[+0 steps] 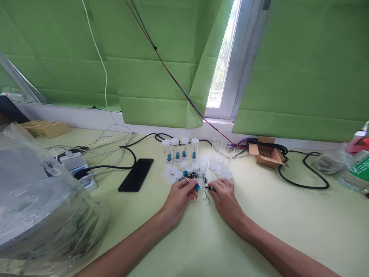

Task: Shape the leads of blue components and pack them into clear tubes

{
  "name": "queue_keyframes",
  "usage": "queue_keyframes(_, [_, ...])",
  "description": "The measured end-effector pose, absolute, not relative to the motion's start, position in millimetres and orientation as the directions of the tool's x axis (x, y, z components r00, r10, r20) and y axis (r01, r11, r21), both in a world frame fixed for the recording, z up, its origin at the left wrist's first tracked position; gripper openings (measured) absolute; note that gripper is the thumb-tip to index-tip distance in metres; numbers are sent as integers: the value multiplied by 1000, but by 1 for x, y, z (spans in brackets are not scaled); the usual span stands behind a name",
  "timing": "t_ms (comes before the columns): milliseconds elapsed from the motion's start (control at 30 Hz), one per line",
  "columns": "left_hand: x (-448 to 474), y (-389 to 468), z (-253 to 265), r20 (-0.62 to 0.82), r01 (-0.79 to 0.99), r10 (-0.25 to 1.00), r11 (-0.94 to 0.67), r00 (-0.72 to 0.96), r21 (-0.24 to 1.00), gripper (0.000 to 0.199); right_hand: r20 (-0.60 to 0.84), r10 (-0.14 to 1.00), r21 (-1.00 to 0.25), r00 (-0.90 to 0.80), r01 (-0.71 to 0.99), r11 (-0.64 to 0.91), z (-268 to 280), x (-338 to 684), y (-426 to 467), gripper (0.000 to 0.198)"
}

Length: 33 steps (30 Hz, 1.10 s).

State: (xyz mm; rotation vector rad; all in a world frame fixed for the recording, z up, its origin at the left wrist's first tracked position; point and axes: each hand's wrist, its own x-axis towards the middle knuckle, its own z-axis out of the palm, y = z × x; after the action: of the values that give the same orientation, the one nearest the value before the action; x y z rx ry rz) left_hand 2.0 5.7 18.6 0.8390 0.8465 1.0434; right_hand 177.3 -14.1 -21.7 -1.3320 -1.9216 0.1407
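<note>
Between the thumb and fingers of my left hand point(182, 194) is a small blue metal part point(196, 187), with a thin metal rod beside it. My right hand point(225, 195) pinches a small dark piece point(209, 188), too small to name. Just below the fingertips lie bent hex keys point(207, 198) on the table. An open clear tube point(203, 168) stands right behind my hands. Behind to the left, several capped tubes point(185, 148) each hold a blue part. White caps point(171, 179) and more small blue and black parts lie near my left fingers.
Several open tubes point(221, 148) stand at the back right, near an open cardboard box point(267, 156) and black cables. A black phone point(136, 175) and a power strip point(83, 173) lie left. A plastic-wrapped spool point(52, 215) fills the near left; a bottle point(356, 173) stands far right.
</note>
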Motion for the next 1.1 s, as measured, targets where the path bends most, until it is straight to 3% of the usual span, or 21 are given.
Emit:
queue_keyframes(367, [3, 6, 15, -145, -384, 952, 244, 268, 891, 28, 532, 831, -481, -159, 752, 451, -22, 177, -14, 16])
queue_keyframes(700, [3, 5, 15, -107, -393, 957, 212, 271, 895, 26, 688, 710, -446, -151, 684, 577, -23, 177, -15, 18])
queue_keyframes(900, [6, 5, 11, 28, -259, 957, 49, 287, 965, 23, 718, 684, -487, -129, 609, 626, -20, 176, -19, 18])
queue_keyframes(1100, [10, 2, 8, 265, -30, 928, -266, 263, 963, 17, 718, 689, -501, -102, 611, 613, -19, 176, -20, 18])
